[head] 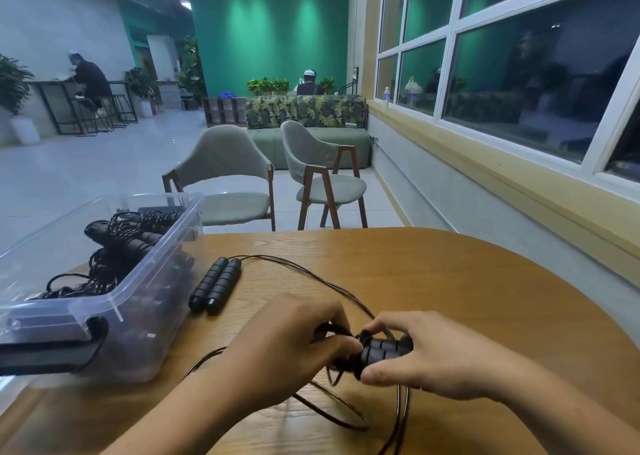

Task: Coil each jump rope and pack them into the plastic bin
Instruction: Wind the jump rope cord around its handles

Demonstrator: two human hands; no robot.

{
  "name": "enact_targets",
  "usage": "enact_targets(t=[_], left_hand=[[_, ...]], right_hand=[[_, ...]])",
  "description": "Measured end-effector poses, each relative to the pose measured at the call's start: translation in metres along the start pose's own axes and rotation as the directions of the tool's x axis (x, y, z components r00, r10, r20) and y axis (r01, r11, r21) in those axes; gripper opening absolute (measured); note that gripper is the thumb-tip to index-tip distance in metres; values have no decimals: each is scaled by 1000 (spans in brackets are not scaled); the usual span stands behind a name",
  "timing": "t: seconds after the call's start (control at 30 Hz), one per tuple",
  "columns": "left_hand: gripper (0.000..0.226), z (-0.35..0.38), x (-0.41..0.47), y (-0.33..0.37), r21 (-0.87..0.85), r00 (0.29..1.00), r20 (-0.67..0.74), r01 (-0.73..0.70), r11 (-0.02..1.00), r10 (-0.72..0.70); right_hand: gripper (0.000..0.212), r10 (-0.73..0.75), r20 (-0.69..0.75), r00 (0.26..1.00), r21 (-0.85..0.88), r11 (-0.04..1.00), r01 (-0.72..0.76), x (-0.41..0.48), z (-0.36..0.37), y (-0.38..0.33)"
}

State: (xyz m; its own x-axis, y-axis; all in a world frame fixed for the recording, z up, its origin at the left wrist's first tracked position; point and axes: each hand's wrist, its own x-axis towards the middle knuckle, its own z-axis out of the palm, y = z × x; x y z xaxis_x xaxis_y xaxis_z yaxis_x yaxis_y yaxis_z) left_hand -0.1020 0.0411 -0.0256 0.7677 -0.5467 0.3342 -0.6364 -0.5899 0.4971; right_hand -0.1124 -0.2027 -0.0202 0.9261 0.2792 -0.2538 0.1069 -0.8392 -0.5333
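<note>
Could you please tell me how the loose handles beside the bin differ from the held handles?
The loose handles lie untouched on the table beside the bin, fully visible and angled diagonally. The held handles are gripped by the right hand, partly hidden by fingers, while the left hand pinches cord beside them. Both are black and ribbed.

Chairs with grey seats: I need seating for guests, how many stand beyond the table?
2: the left chair stands behind the bin, the right chair beside it, nearer the window. None look hidden.
</note>
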Motion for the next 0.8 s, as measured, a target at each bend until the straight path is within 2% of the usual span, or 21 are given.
enact_targets(t=[0.13,0.27,0.43,0.53,0.63,0.7,0.77,0.8], left_hand=[[25,-5,1,-3,-110,999,37,-7,994,11],[25,-7,1,-4,-219,996,94,12,976,8],[28,-7,2,-9,-334,995,98,40,942,-7],[35,-4,2,-8,-382,998,70,25,924,2],[37,-6,2,-6,-286,999,27,-11,958,20],[43,-9,2,-5,-165,999,-18,-49,985,46],[46,-12,3,-4,-43,995,-38,-90,995,89],[46,-12,3,-3,-1,994,-42,-106,994,106]], right_hand=[[54,-53,181,982,26,998,49,-8,-3,-7],[51,-135,313,940,139,986,95,-16,-8,-11],[50,-256,367,894,340,932,127,-23,-17,-13],[50,-294,350,890,383,911,151,-27,-22,-15],[52,-258,300,919,289,942,170,-33,-28,-18],[54,-193,189,963,81,980,180,-39,-29,-21],[60,-133,60,989,-139,980,140,-43,-25,-24],[62,-125,19,992,-192,973,127,-43,-23,-24]])
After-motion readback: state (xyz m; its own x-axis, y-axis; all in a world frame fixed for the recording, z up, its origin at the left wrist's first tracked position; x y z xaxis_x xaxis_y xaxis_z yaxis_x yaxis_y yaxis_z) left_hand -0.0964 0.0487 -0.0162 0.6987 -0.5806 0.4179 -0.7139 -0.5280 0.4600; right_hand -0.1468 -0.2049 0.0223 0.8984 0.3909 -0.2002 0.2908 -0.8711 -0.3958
